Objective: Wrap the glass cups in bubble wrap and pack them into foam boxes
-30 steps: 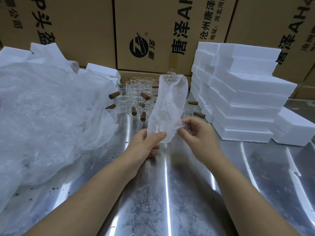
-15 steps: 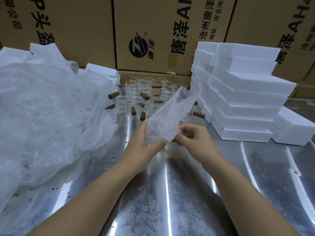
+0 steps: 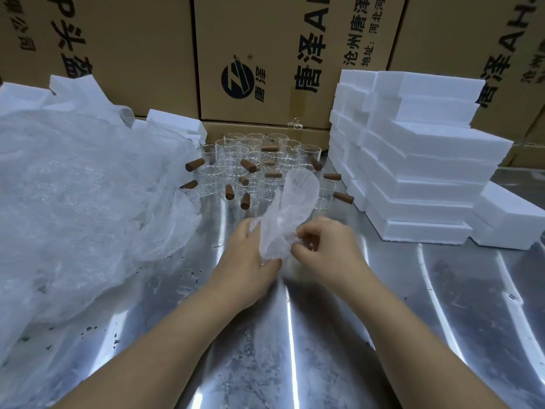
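Observation:
A strip of bubble wrap [image 3: 290,211] is held between my left hand [image 3: 246,261] and my right hand [image 3: 327,246] just above the metal table. Its lower part is bunched around something I cannot make out clearly between the fingers; its free end curls up and to the right. Both hands pinch the wrap. Behind them stand several clear glass cups [image 3: 236,160] with brown wooden handles, grouped at the back centre. White foam boxes [image 3: 421,175] are stacked at the right.
A big heap of bubble wrap and plastic sheet [image 3: 76,196] covers the left of the shiny metal table [image 3: 295,335]. Cardboard cartons [image 3: 265,54] form a wall at the back. More foam pieces [image 3: 174,122] lie behind the heap.
The strip stood tall a second ago; its free end has come down and curled rightward. Both hands have closed in on its lower part and bunched it.

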